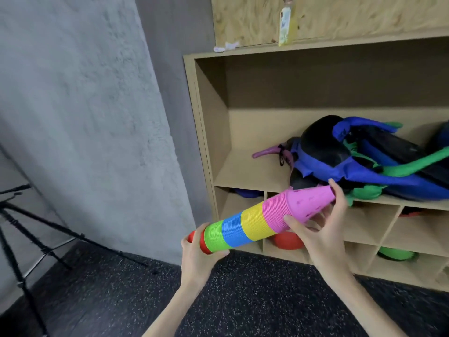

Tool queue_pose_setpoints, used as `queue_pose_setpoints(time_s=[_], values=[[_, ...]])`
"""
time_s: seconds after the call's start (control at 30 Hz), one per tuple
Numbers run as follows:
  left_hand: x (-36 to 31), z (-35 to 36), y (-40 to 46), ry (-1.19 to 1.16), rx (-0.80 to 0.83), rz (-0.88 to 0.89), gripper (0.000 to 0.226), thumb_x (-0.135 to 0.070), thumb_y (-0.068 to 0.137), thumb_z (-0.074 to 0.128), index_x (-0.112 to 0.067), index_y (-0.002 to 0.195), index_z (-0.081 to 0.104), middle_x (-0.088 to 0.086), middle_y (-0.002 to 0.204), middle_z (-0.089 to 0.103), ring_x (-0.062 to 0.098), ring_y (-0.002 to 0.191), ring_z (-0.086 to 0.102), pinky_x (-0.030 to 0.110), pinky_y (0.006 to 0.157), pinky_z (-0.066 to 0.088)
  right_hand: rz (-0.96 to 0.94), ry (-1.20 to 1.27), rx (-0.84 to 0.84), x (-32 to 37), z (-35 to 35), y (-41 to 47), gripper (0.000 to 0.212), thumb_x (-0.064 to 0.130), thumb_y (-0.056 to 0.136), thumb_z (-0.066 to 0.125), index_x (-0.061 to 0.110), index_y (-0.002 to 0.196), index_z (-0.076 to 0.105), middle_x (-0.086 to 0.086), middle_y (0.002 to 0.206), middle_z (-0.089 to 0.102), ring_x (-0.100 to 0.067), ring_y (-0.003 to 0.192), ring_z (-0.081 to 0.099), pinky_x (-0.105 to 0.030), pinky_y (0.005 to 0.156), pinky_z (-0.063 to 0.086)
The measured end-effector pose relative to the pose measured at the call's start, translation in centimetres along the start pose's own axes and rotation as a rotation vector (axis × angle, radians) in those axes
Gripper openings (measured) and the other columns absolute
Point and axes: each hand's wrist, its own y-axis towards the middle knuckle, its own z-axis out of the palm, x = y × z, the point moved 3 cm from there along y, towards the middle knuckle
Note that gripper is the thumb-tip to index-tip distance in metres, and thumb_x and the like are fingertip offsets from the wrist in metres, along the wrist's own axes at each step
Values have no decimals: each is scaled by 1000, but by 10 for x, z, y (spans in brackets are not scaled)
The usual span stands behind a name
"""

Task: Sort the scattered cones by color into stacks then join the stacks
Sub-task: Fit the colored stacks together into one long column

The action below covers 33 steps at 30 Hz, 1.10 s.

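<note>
I held the joined stack [257,221] level across my front, its long axis running from low left up to the right, pink tip toward the shelf [255,171]. My left hand [199,254] curled round the red base end; my right hand [320,222] gripped the pink cone, thumb under, fingers over the tip. The right was nearer the shelf, so I judged the tip would lead in.

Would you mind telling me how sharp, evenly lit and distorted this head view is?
Head view: wide-angle bending tilts the shelf unit and wall; soft even light, no glare; cone stack fairly sharp between left hand and right hand; tripod slightly blurred.
</note>
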Motion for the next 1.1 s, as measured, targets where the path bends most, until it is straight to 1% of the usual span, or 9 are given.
queue_pose_setpoints(time_s=[0.13,0.27,0.37,0.43,0.5,0.63,0.73,0.9,1.1], values=[[-6,54,30,-53,-28,-124,89,-21,59,96,-55,127,50,-2,125,45,13,98,62,34,90,53,4,57,68,-34,-8,55,108,10,70,89,59,142,25,37,143,37,2,131,50,-18,94,53],[-9,102,63,-113,-33,-192,87,-11,59,95,-53,122,52,3,121,48,4,93,58,33,87,49,51,23,150,-66,-6,112,114,0,66,90,53,142,24,59,117,41,8,110,63,-18,78,58],[-4,128,97,-126,-32,-234,88,-15,61,94,-53,125,49,3,120,50,7,93,58,32,86,46,86,14,171,-87,8,150,116,-5,65,90,48,144,23,41,126,48,17,99,63,-6,77,51],[0,140,124,-115,-16,-245,88,-27,58,94,-53,129,48,2,121,53,2,96,57,31,85,45,114,19,189,-97,22,177,109,-10,68,87,28,151,26,21,130,50,27,93,58,7,77,38],[10,150,158,-103,-5,-244,93,-47,49,88,-50,132,47,0,122,58,-3,100,55,29,84,46,87,-4,223,-119,41,206,109,-11,70,85,29,151,24,25,132,47,27,100,56,2,79,43],[27,170,240,-133,31,-250,93,-58,44,82,-52,129,44,-3,117,56,4,101,57,34,88,49,84,-98,256,-164,83,261,115,4,71,89,60,146,22,26,145,45,1,112,65,-41,84,62],[50,184,308,-155,76,-236,86,-37,60,94,-42,134,51,-8,116,60,-1,101,57,22,78,45,31,-214,241,-192,119,305,113,9,73,89,66,142,20,17,152,42,16,110,59,-17,90,53],[87,204,415,-97,98,-264,80,-50,56,92,-43,125,50,-13,106,65,1,94,62,11,65,42,41,-282,289,-242,179,378,104,6,74,87,59,138,26,57,127,36,22,111,52,-36,96,54],[114,255,526,-46,169,-296,78,-55,57,87,-49,125,50,-23,104,69,7,95,68,23,75,49,21,-363,294,-323,229,455,108,12,72,89,77,127,23,60,118,40,24,105,53,-39,93,55]])
